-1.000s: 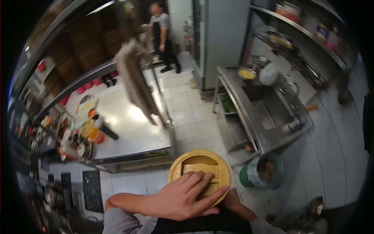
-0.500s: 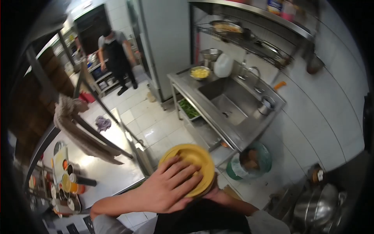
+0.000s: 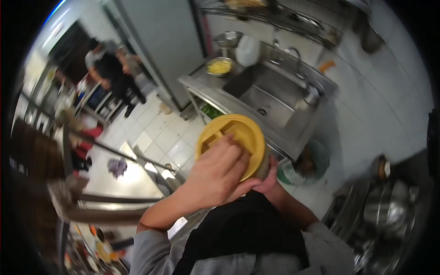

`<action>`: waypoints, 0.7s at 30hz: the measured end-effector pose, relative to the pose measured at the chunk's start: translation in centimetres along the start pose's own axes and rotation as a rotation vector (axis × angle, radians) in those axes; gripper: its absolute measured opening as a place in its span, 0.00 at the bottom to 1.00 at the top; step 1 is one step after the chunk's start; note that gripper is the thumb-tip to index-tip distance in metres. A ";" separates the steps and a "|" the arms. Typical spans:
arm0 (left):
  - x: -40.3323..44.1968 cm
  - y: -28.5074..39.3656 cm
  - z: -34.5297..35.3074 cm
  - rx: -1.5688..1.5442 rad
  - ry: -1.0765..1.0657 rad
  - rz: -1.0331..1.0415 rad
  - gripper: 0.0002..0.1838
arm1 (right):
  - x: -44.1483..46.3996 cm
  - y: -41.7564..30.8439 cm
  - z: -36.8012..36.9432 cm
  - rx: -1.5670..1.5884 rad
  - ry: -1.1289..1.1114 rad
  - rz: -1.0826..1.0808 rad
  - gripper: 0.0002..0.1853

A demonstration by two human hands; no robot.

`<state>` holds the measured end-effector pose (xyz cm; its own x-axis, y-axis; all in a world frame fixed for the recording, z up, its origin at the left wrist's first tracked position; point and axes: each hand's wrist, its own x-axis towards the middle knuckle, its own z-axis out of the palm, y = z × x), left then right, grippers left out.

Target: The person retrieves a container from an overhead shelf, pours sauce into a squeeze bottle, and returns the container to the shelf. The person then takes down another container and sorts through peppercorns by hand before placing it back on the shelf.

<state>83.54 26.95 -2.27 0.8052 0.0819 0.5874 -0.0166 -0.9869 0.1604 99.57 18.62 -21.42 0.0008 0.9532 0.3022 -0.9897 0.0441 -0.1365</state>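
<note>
A round container [image 3: 264,166] with a yellow screw lid [image 3: 253,133] is held in front of my chest, its top tilted towards me. My left hand [image 3: 217,172] lies over the lid, fingers curled into its recess around the raised grip bar. From the right and below, my right hand [image 3: 268,178] holds the container's side; most of its fingers are hidden behind the container. What is inside the container cannot be seen.
Ahead stands a steel sink [image 3: 270,98] with a bowl of yellow pieces [image 3: 219,67] and a white jug [image 3: 248,51]. A green bin [image 3: 293,174] is below. Left is a steel table [image 3: 133,176] behind a rail with a cloth; metal pots [image 3: 389,206] stand right. Another person [image 3: 112,68] is far left.
The container has risen and moved slightly right in view. My left fingers, flat across the lid before, now curl around its grip bar. The camera view has shifted and turned.
</note>
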 end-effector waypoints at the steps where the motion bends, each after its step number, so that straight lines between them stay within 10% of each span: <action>1: 0.7 -0.9 -0.1 -0.020 -0.042 0.048 0.30 | 0.6 -0.6 0.2 -0.312 0.081 -0.020 0.50; 10: 7.4 -7.8 0.3 -0.297 -0.261 0.384 0.27 | 4.3 -5.0 -2.1 0.313 -0.126 0.333 0.45; 14: 10.6 -11.9 0.6 -0.151 -0.265 0.374 0.25 | 7.6 -8.6 -1.8 0.061 -0.067 0.284 0.51; 18: 12.9 -9.9 1.6 0.016 -0.072 -0.194 0.31 | 11.5 -13.0 -1.2 -0.254 -0.100 0.055 0.50; 21: 15.0 -10.3 4.6 0.076 0.018 -0.184 0.34 | 14.7 -15.3 -1.7 -0.343 0.011 -0.011 0.49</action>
<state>98.53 37.67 1.23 0.7796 0.2635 0.5682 0.1751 -0.9627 0.2062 114.94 32.44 -16.46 0.0150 0.9552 0.2956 -0.8836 0.1510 -0.4433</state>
